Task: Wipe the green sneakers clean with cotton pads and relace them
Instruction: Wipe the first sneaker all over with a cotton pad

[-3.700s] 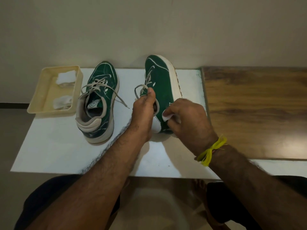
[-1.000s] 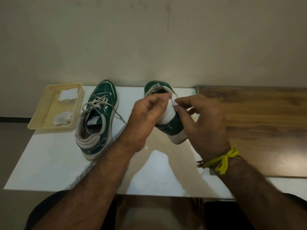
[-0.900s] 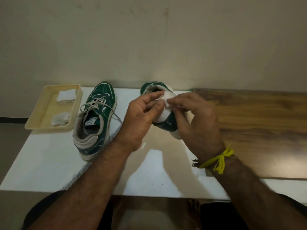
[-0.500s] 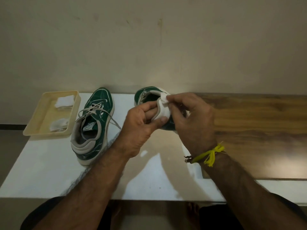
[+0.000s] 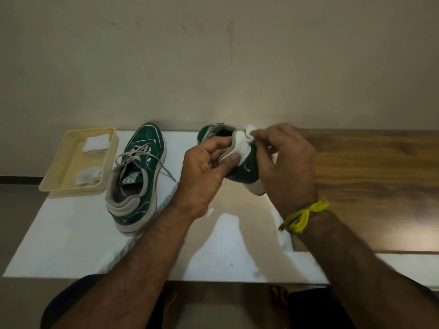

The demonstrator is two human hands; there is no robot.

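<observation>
Wiping is where I judge the job stands, from the one head view I have. My left hand (image 5: 204,167) grips the lifted sneaker (image 5: 240,169) at its heel collar, thumb pressed on the white heel patch, fingers curled inside the opening. My right hand (image 5: 285,160) pinches a cotton pad (image 5: 249,132) against the top edge of that collar, at about 12 o'clock from the thumb. This shoe is held off the surface (image 5: 71,245), heel toward me and toe pointing away toward 11 o'clock.

The second sneaker (image 5: 135,176) rests on the surface at 9 o'clock from my left hand, apart from it, its laces (image 5: 142,153) threaded through the eyelets but loose, one end trailing toward 3 o'clock. At 9 o'clock again, just beside that shoe, the tray (image 5: 61,176) carries two more pads (image 5: 96,143), the nearer one looking greyer, perhaps used.

My guess: cleaning of the held shoe is under way. Whether the other shoe is wiped I cannot tell. Relacing appears left to do on both; the held shoe's lacing is mostly hidden.
</observation>
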